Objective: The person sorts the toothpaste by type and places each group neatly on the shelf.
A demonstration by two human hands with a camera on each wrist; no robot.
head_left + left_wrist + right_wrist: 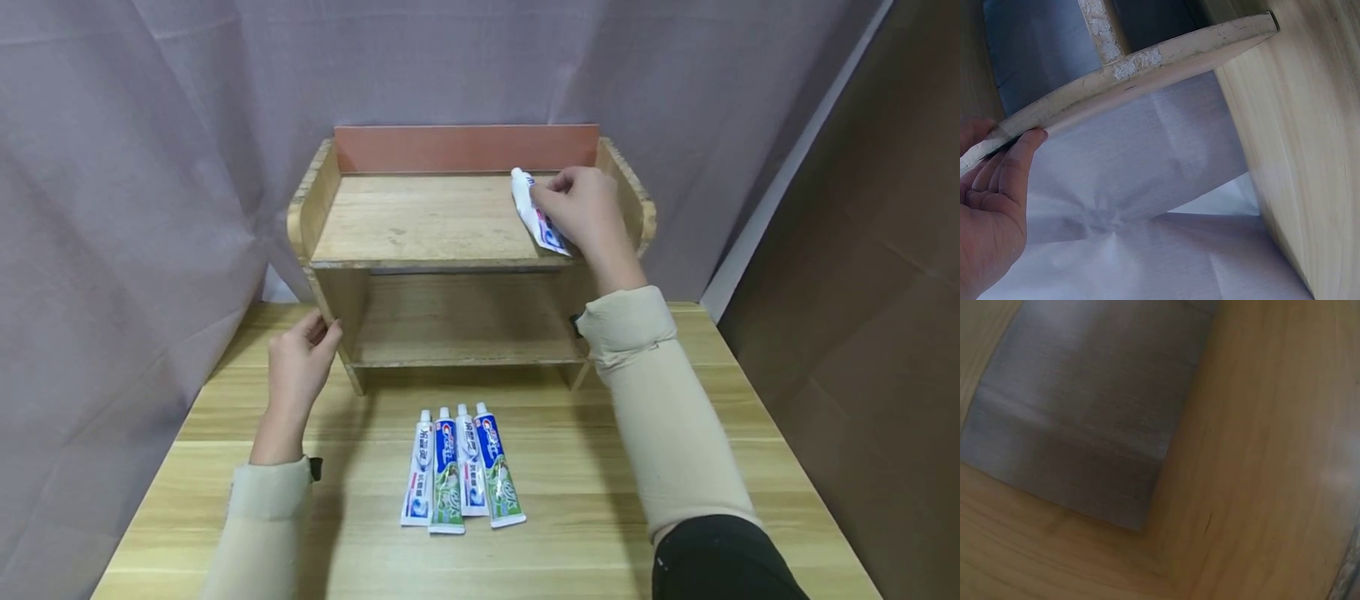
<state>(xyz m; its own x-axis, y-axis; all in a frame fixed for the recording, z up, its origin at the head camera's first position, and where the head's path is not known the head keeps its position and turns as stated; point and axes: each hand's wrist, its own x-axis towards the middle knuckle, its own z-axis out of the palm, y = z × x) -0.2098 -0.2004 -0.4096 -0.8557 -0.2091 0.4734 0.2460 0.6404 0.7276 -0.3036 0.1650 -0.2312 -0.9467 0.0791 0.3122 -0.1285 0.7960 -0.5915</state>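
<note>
My right hand (588,212) pinches a white toothpaste tube (527,208) over the right part of the wooden shelf's top board (420,217). The tube slants, its cap toward the back and its flat end near the board's front edge. On the left, my left hand (298,358) grips the front edge of the shelf's side panel (1085,94), thumb on one face and fingers on the other in the left wrist view. Within the right wrist view only the shelf's inner boards (1260,450) show; the right hand is out of it.
Several toothpaste tubes (447,475), white ones alternating with blue-and-green ones, lie side by side on the wooden table (585,533) before the shelf. The two-tier shelf has a reddish back strip (465,150). Grey cloth (150,208) hangs behind it.
</note>
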